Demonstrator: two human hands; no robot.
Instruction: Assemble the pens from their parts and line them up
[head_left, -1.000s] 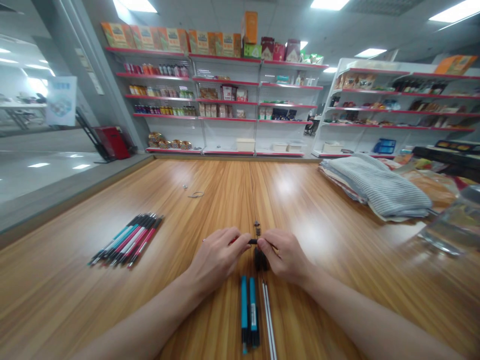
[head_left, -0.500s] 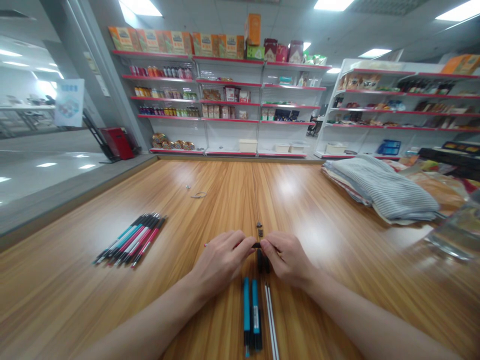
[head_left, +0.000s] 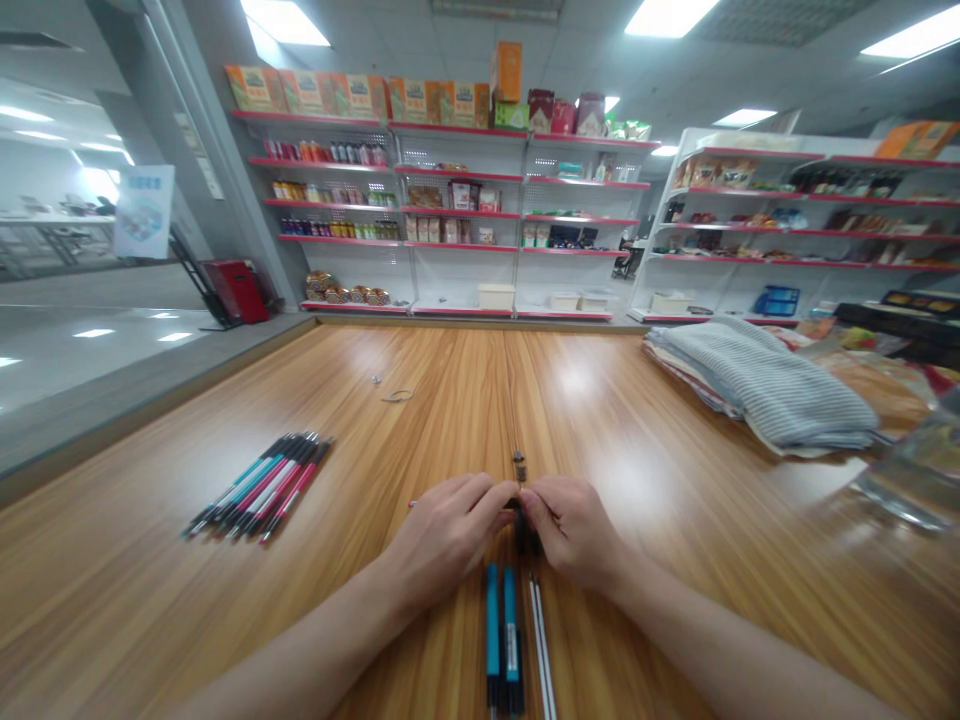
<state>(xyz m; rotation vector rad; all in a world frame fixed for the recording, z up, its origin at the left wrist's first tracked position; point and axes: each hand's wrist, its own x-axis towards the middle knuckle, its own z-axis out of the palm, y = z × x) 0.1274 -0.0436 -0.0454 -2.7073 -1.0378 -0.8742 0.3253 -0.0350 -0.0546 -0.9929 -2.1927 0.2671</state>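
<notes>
My left hand (head_left: 454,525) is closed around a pen (head_left: 412,505), mostly hidden by the fingers; one end pokes out at the left. My right hand (head_left: 574,525) pinches its dark other end, fingertips almost touching those of the left. Below the hands lie two blue-and-black pen barrels (head_left: 492,620) and, to their right, two thin white refills (head_left: 541,650). Small black pieces (head_left: 528,537) sit partly hidden between the hands. Just beyond the fingertips are tiny dark metallic parts (head_left: 520,468), too small to name surely.
A bundle of blue, pink and black pens (head_left: 262,485) lies at the left. Farther back is a thin loop (head_left: 397,396) with a small bit nearby. Folded striped cloth (head_left: 765,380) and a clear container (head_left: 915,480) stand at the right. Stocked shelves (head_left: 457,215) rise behind the wooden table (head_left: 360,620).
The hands have come slightly closer together, and the dark end of the pen shows less between the fingers. The view has tilted up a little; things on the table stay put.
</notes>
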